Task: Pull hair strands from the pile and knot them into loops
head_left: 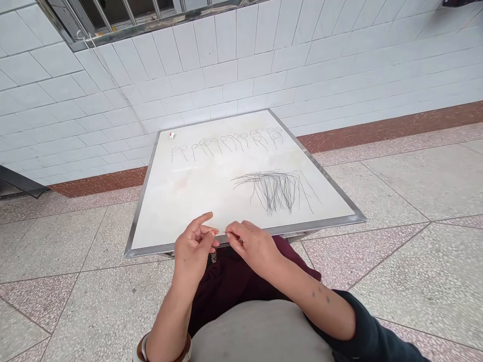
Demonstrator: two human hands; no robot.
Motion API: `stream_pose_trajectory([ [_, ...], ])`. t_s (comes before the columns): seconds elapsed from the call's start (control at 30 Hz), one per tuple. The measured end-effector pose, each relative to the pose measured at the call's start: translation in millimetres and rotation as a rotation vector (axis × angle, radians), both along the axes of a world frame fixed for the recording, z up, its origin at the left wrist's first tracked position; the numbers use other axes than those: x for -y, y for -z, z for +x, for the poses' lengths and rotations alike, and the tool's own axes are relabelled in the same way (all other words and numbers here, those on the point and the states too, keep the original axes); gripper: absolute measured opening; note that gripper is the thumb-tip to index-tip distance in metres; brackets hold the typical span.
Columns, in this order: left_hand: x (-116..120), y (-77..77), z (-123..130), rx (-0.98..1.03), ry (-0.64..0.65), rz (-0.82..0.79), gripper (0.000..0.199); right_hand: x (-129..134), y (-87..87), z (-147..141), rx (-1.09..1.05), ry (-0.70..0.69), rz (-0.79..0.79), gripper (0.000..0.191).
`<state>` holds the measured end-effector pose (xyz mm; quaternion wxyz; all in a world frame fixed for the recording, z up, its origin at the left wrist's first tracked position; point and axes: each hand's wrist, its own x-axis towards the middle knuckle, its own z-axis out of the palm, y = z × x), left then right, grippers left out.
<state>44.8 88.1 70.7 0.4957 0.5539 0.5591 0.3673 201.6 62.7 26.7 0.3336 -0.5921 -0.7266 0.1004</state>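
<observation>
Over the front edge of the white table [196, 191], my left hand [194, 244] pinches a thin dark strand between thumb and a finger, with another finger stretched out. Close beside it on the right, my right hand [256, 246] is closed, its thumb and fingertips pinched on the same thin strand. The strand is barely visible between the fingertips. On the table's right half lies a loose pile of dark wires or strands [279, 191]. A row of looped strands [236, 142] runs across the far part of the table.
A small white and red item [172, 136] sits near the table's far left corner. Behind the table stands a white tiled wall [226, 70] with a barred window [132, 15] at upper left. Speckled tile floor [121, 296] surrounds the table.
</observation>
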Motion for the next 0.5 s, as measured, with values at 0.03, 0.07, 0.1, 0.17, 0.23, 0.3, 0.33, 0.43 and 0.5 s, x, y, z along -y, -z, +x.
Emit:
stream_pose_trajectory([
  [0.03, 0.8, -0.5, 0.3, -0.007, 0.003, 0.005, 0.044, 0.4, 0.3, 0.5, -0.001, 0.002, 0.01, 0.01],
  [0.07, 1.7, -1.0, 0.6, -0.018, 0.01, 0.014, 0.046, 0.9, 0.7, 0.8, -0.002, 0.002, 0.019, 0.01],
  [0.1, 2.6, -1.2, 0.8, -0.032, 0.021, 0.026, 0.048, 1.4, 1.1, 0.9, -0.003, 0.0, 0.026, 0.011],
  [0.17, 4.5, -1.0, 1.2, -0.057, 0.044, 0.056, 0.048, 2.7, 2.1, 0.7, -0.013, -0.007, 0.034, 0.011],
  [0.23, 6.0, 0.3, 1.5, -0.06, 0.056, 0.081, 0.046, 4.2, 2.9, 0.4, -0.041, -0.029, 0.025, 0.011],
  [0.3, 7.2, 1.8, 1.7, -0.05, 0.055, 0.089, 0.043, 5.6, 3.2, 0.5, -0.094, -0.078, -0.008, 0.012],
  [0.33, 7.6, 2.5, 1.6, -0.05, 0.052, 0.092, 0.043, 6.2, 3.2, 0.9, -0.127, -0.111, -0.029, 0.013],
  [0.43, 8.9, 3.7, 1.5, -0.08, 0.051, 0.112, 0.041, 7.1, 2.2, 2.8, -0.207, -0.193, -0.073, 0.016],
  [0.5, 9.8, 3.8, 1.7, -0.102, 0.061, 0.135, 0.039, 7.2, 1.1, 4.1, -0.224, -0.211, -0.069, 0.018],
])
